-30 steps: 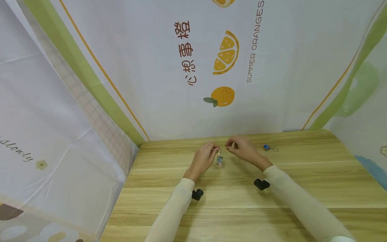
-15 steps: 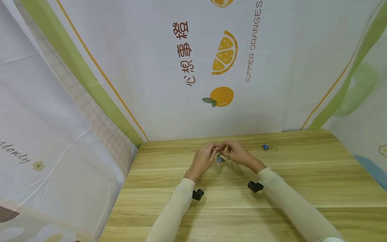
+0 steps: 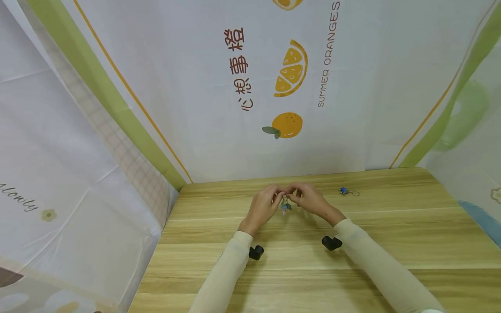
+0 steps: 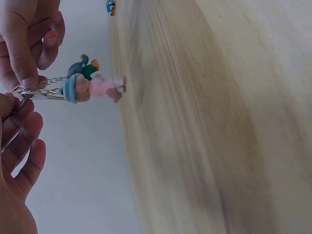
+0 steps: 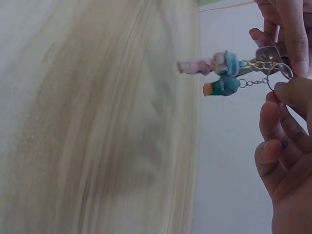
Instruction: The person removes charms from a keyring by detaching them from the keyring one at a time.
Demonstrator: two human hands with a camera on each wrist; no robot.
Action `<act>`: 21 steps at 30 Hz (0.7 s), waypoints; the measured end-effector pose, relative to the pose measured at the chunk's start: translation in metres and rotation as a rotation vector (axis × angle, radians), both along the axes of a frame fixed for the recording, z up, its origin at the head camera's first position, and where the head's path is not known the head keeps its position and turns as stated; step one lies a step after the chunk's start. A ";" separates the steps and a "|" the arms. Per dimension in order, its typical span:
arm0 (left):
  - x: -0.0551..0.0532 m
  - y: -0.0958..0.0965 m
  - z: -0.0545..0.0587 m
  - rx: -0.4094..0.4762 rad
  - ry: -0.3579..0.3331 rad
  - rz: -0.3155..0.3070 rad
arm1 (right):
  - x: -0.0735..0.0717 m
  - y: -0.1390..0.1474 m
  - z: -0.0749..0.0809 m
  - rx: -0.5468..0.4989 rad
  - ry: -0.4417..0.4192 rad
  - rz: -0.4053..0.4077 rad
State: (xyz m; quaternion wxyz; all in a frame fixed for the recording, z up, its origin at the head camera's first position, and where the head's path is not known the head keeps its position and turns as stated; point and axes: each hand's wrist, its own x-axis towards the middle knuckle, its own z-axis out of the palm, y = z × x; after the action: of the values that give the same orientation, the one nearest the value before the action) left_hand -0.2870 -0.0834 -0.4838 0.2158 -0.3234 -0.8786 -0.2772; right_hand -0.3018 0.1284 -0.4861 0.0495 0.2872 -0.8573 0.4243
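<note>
Above the table, my left hand (image 3: pixel 263 205) and right hand (image 3: pixel 311 199) meet fingertip to fingertip. Thumb and finger of the left hand pinch the metal ring and clasp of a keychain with a pink figurine in a blue hat (image 4: pixel 97 87). My right hand pinches a thin split ring (image 5: pixel 268 83); a short chain runs from it to a green figurine with an orange part (image 5: pixel 224 87). Both figurines hang side by side below the fingers. Fingertips partly cover the rings, so I cannot tell whether they are linked.
A blue keychain (image 3: pixel 343 191) with its ring lies on the wooden table (image 3: pixel 297 269), right of my hands. Behind the far edge stands a white cloth backdrop (image 3: pixel 188 108) with orange prints. Black wrist devices (image 3: pixel 332 243) sit under both sleeves.
My right hand has come left to meet the left hand at the rings. The green figurine now hangs beside the pink one. The left hand has stayed nearly still.
</note>
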 end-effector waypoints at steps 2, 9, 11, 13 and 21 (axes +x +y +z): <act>0.000 -0.001 -0.001 0.000 -0.001 -0.006 | 0.000 0.001 0.001 -0.009 0.011 -0.004; 0.001 -0.002 0.000 -0.008 -0.018 0.001 | 0.000 0.003 0.003 -0.025 0.043 -0.015; 0.002 -0.003 0.000 -0.010 -0.026 -0.002 | 0.000 0.003 0.004 -0.023 0.045 -0.019; 0.003 -0.003 0.001 -0.014 -0.031 -0.009 | 0.001 0.003 0.004 -0.025 0.050 -0.020; 0.004 -0.003 0.002 -0.019 -0.055 -0.030 | -0.001 0.003 0.004 -0.044 0.060 0.009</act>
State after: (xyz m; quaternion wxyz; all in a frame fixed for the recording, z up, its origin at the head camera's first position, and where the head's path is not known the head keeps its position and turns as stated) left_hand -0.2835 -0.0864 -0.4822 0.1845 -0.3308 -0.8819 -0.2808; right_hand -0.3025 0.1310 -0.4825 0.0797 0.3026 -0.8446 0.4345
